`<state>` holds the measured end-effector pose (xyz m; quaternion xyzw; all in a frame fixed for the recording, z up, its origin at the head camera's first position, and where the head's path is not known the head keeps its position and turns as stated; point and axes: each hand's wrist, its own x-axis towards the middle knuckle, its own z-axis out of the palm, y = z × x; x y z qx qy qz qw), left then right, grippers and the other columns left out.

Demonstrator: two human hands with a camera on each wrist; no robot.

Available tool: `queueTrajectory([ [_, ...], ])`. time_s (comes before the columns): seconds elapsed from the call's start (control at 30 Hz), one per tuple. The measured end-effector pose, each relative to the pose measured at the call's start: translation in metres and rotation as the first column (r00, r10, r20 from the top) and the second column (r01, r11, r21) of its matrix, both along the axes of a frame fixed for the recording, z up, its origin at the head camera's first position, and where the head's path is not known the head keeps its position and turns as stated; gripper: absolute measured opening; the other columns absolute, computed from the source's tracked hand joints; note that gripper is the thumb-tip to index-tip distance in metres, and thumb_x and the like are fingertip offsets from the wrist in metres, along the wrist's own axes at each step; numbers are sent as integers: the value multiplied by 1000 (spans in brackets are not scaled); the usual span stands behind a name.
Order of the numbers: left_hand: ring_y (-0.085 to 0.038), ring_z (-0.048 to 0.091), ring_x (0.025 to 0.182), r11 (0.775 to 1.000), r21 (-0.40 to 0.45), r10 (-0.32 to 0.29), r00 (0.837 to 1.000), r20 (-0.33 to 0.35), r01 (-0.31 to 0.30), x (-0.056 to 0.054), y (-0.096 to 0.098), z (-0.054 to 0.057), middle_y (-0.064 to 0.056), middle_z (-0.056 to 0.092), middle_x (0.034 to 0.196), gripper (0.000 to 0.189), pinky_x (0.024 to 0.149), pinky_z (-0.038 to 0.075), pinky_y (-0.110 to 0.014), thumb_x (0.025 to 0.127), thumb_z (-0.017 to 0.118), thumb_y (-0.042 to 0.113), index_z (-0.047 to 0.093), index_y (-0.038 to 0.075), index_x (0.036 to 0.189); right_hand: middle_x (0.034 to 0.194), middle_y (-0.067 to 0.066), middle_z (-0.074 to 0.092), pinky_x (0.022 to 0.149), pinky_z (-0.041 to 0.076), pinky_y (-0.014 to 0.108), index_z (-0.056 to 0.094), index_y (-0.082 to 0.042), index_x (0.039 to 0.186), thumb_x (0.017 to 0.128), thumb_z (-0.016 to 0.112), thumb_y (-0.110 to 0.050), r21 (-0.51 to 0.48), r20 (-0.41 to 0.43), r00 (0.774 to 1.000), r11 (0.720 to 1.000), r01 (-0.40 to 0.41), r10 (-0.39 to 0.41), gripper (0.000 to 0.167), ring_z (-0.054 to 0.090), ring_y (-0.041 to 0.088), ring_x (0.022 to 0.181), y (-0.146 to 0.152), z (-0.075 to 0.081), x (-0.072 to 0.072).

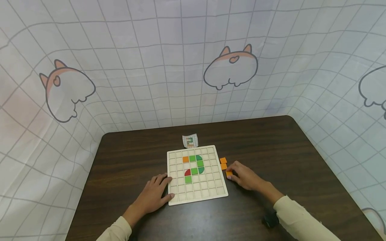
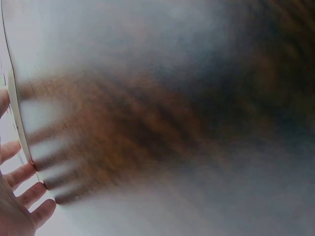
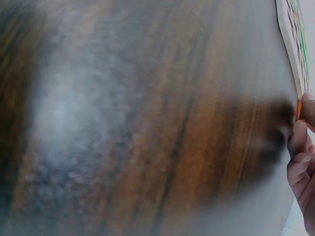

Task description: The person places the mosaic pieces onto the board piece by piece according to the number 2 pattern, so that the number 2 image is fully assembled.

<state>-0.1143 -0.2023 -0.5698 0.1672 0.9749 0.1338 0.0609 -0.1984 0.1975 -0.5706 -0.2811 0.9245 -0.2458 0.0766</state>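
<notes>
A cream gridded board (image 1: 211, 190) lies on the dark table, with coloured tiles set in several of its squares. Among them are an orange square tile (image 1: 185, 159), green square tiles (image 1: 188, 179), dark green quarter-round tiles (image 1: 201, 170) and a red quarter-round tile (image 1: 187, 172). My left hand (image 1: 153, 194) rests with spread fingers against the board's left edge, thumb and fingertips touching the rim. Just right of the board, my right hand (image 1: 245, 176) pinches an orange tile (image 1: 229, 173) between thumb and finger; the right wrist view shows only its thin orange edge (image 3: 299, 109).
Two more orange tiles (image 1: 223, 166) lie by the board's right edge. Behind the board is a small paper card (image 1: 190, 141) with a printed coloured pattern. A black object (image 1: 270, 219) sits near my right forearm. White gridded curtain (image 1: 169, 83) surrounds the table.
</notes>
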Motion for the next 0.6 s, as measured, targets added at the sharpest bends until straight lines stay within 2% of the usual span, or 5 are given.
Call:
queueTrajectory([
  [0.13,-36,43,137,1000,1,-4,1000,-8,4,0,-1,-1,-13,43,154,68,105,40,-59,95,60,57,48,16,148,118,7,64,96,51,47,63,-8,120,99,66,-23,-21,24,1000,1000,19,-19,26,63,23,109,-3,4,-1],
  [0.2,-36,44,137,1000,0,-7,1000,-10,7,0,-1,-1,-13,43,154,68,105,40,-59,95,60,58,48,16,148,120,8,65,96,51,47,63,-8,121,99,65,-24,-42,46,998,999,34,-32,27,63,21,108,-4,6,-2],
  [0.33,-36,44,137,1000,5,-7,1000,-11,7,0,-1,-1,-13,43,153,67,105,40,-60,95,60,57,48,16,148,113,7,66,71,57,37,64,-9,123,97,68,-24,-129,165,985,989,74,-53,30,63,13,73,-6,8,-2],
  [0.43,-36,44,137,1000,8,-5,1000,-9,5,0,-1,-1,-14,43,153,67,105,40,-60,95,60,57,48,16,148,100,6,62,50,51,29,65,-9,121,95,71,-20,-206,238,971,975,80,-29,29,52,9,50,-9,7,-2],
  [0.6,-36,44,136,1000,2,-9,1000,-16,9,0,-1,0,-14,43,153,68,105,40,-59,95,60,57,48,16,148,88,1,57,47,48,26,69,-10,116,92,75,-18,-266,269,963,962,60,14,26,49,6,48,-16,7,-2],
])
